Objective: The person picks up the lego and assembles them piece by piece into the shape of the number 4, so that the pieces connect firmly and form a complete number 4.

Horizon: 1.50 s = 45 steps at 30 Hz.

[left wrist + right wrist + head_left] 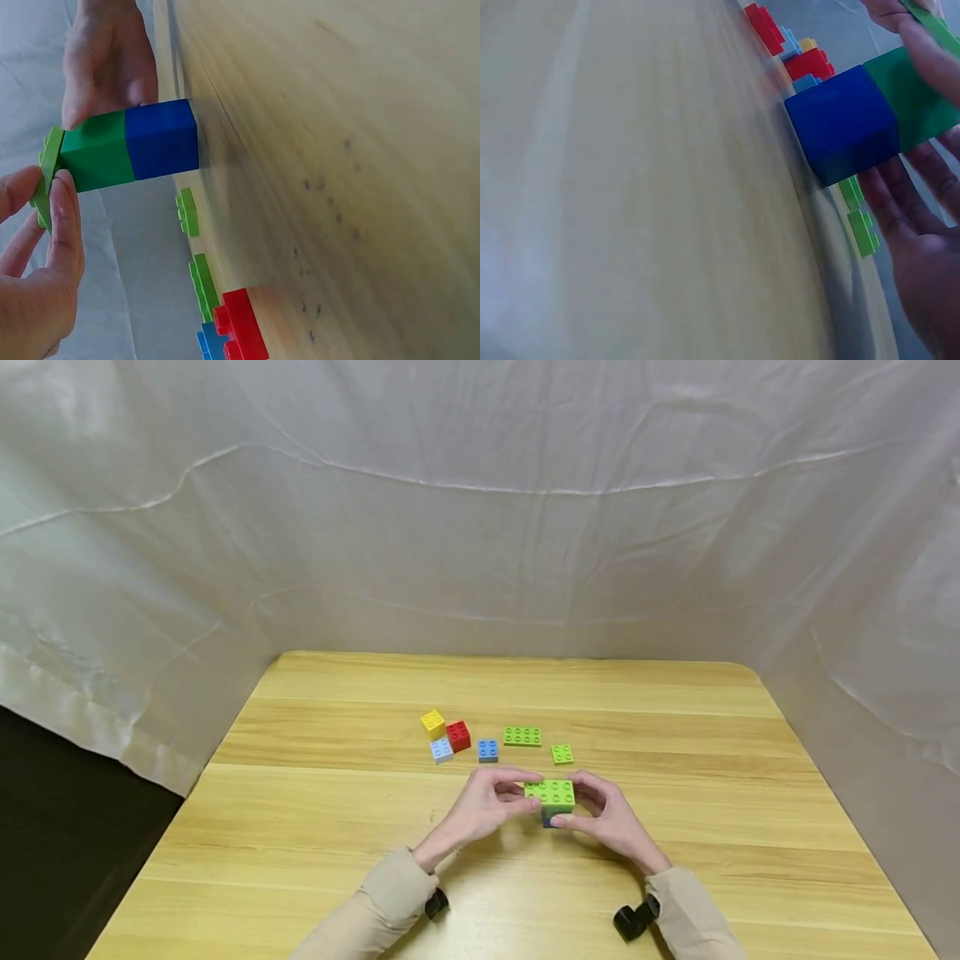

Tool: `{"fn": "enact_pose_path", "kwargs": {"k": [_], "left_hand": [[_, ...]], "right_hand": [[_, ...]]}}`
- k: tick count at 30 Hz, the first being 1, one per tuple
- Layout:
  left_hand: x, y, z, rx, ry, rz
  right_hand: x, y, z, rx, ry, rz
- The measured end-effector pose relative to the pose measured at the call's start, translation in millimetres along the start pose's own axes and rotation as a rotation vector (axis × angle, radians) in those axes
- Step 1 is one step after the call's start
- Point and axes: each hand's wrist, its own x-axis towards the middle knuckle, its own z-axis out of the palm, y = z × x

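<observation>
My left hand (487, 802) pinches a flat light green building brick (553, 788) with two rows of studs between thumb and fingers. Below that brick is a stack of a green block (96, 154) and a dark blue block (161, 139). My right hand (611, 818) grips this stack from the right, its thumb on the near side. In the left wrist view the flat brick slants against the green block's studded end; whether it is pressed on fully I cannot tell. The blue block is at the bottom, close to the tabletop.
Beyond the hands on the wooden table (360, 827) lie a yellow brick (432, 723), a red brick (458, 736), a pale blue brick (442, 749), a blue brick (488, 750), a long light green brick (522, 737) and a small light green one (562, 754). Grey curtains (525, 543) surround the table.
</observation>
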Motion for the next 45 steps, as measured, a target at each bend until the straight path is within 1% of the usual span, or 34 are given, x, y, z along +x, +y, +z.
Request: {"fn": "enact_pose_path", "kwargs": {"k": [6,10,13,17,20,26,30,33,36,43,45], "left_hand": [[-0.4,2.3,-1.2,0.013,-0.010,-0.012],[-0.4,3.1,-1.8,0.020,-0.017,-0.014],[0.3,2.6,-1.8,0.037,-0.022,0.003],[1.8,1.6,-2.0,0.057,-0.028,0.026],[2.5,0.5,-2.4,0.061,-0.030,0.029],[2.3,0.5,-2.9,0.060,-0.030,0.023],[2.6,0.6,-2.9,0.053,-0.034,0.017],[2.6,0.7,-3.1,0.051,-0.039,0.013],[2.7,0.8,-3.5,0.056,-0.042,0.010],[3.0,1.9,-4.6,0.070,-0.045,0.011],[3.0,1.5,-4.7,0.067,-0.047,0.006]], "right_hand": [[-2.5,-5.6,-2.4,0.122,0.039,-0.077],[-1.1,-6.7,-3.8,0.131,0.043,-0.117],[0.5,-7.0,-4.1,0.126,0.035,-0.147],[1.5,-8.4,-4.6,0.127,0.030,-0.147],[1.6,-9.1,-5.1,0.134,0.028,-0.131],[1.3,-6.7,-4.6,0.140,0.031,-0.126],[1.2,-2.7,-4.1,0.158,0.032,-0.158],[0.8,-2.2,-3.8,0.160,0.034,-0.165],[0.7,-2.8,-3.2,0.162,0.037,-0.143],[2.2,1.8,-3.7,0.179,0.023,-0.201],[2.0,1.8,-3.5,0.184,0.025,-0.191]]}}
